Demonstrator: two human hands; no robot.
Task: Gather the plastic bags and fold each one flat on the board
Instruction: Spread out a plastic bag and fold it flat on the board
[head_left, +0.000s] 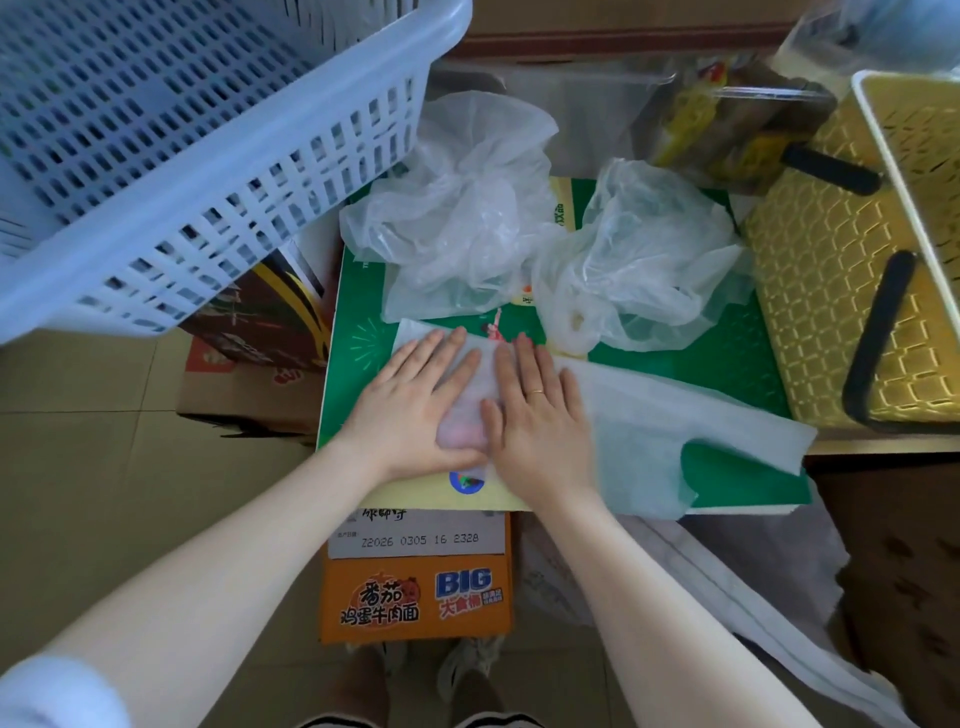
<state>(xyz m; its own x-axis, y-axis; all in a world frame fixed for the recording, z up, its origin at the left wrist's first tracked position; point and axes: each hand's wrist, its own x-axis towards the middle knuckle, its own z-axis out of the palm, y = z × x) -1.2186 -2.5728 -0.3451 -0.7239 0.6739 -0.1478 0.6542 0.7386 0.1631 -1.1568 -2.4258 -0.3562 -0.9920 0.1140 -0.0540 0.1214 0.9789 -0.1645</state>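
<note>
A: What are the person's hands doing?

B: Both lie palm down, fingers straight and spread, side by side on a flattened white plastic bag (613, 415). The left hand (415, 410) presses the bag's left part; its thumb seems tucked under a translucent layer of the plastic. The right hand (535, 415), with a ring on one finger, presses just beside it, the two hands touching at the thumbs. Neither hand pinches anything.

A: And where does that bag lie?

B: On the green board (727, 343), stretched across it from the left hand out to the board's right edge, where its handle loops hang slightly over the near right corner.

A: Are other bags there?

B: Two crumpled translucent ones sit at the far side of the board: the left crumpled bag (457, 213) and the right crumpled bag (644, 260), touching each other in the middle.

A: What surrounds the board?

B: A pale blue slotted basket (182, 145) is tilted at the upper left. A yellow basket (841, 270) with black handles stands just beside the board on the right. An orange carton (415, 597) with printed characters lies under the board's near edge, and the floor is beige tile (78, 415).
</note>
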